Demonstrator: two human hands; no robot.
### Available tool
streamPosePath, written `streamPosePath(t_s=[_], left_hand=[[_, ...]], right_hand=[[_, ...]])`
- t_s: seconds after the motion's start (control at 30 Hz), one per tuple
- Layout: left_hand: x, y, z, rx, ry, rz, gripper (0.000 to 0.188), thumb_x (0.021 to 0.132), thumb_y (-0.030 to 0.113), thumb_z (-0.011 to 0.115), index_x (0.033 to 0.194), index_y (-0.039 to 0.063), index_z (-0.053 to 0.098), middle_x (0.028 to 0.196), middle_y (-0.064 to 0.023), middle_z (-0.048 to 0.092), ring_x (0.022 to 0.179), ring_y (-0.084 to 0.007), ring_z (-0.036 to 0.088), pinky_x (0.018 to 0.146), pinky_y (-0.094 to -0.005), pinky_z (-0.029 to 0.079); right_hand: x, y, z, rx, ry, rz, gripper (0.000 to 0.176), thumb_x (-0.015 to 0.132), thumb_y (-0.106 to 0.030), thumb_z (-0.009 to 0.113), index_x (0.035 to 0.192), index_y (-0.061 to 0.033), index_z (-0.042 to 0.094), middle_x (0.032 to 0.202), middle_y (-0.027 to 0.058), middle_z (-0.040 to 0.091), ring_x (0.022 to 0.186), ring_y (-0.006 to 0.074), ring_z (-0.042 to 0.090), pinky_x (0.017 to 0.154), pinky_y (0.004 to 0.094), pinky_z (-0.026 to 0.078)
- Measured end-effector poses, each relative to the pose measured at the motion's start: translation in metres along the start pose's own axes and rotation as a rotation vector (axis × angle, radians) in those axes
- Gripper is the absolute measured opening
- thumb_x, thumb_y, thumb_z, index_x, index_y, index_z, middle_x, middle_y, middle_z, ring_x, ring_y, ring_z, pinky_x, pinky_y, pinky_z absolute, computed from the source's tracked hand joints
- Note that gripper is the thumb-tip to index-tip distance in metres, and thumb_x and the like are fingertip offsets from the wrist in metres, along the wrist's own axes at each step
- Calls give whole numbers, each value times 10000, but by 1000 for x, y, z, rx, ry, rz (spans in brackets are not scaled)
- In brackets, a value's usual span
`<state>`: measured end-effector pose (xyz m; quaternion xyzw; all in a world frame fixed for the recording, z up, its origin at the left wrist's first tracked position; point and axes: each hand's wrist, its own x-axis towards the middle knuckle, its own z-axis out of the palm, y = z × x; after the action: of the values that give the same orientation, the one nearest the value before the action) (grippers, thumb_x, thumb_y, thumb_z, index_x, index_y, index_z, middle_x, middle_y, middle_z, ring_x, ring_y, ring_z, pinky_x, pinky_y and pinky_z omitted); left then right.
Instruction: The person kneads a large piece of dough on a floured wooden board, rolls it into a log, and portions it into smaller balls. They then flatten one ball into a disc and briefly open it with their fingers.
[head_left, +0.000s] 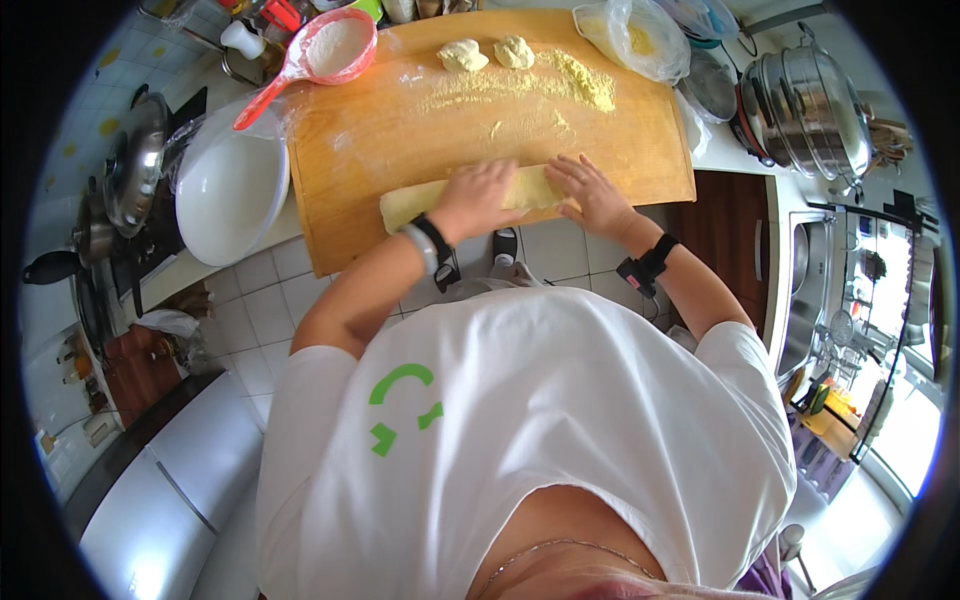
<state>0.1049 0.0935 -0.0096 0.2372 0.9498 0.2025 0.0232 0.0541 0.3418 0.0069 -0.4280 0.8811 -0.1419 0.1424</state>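
A long pale dough roll (412, 202) lies along the front edge of the wooden board (360, 142). My left hand (480, 196), slightly blurred, rests across the roll's middle with the fingers pointing away from me. At the roll's right end my right hand (596, 195) lies on the dough, fingers spread and thumb toward the front edge. Neither hand grips the dough, and part of it is hidden beneath them. Farther back sit two dough lumps (463, 56) beside scattered yellow flour or meal (585, 82).
A red scoop (358, 64) with white flour lies at the board's back left corner. Left of the board stands a large white basin (229, 195). A plastic bag (649, 45) with yellow meal sits back right, near a steel steamer pot (814, 109). A sink (806, 300) is farther right.
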Motion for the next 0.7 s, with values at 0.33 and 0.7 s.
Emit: streamPosePath(t_s=[0.33,0.7], left_hand=[[-79,-53,-50,293,-140,-240,848,740,493,688,1338,-23,377,1348,-175,456,1280,-294,404,1064,-414,310],[-82,-46,-41,157,-73,-252,802,662,377,779,1288,14,433,1163,-142,512,1141,-286,467,963,-415,377]], right_hand=[[77,-104,45,159,201,-148,704,827,-407,606,1352,3,381,1393,183,394,1320,313,333,1113,428,232],[32,-43,8,-339,27,190,799,706,-480,707,1329,-78,410,1282,126,503,1240,274,425,1084,433,275]])
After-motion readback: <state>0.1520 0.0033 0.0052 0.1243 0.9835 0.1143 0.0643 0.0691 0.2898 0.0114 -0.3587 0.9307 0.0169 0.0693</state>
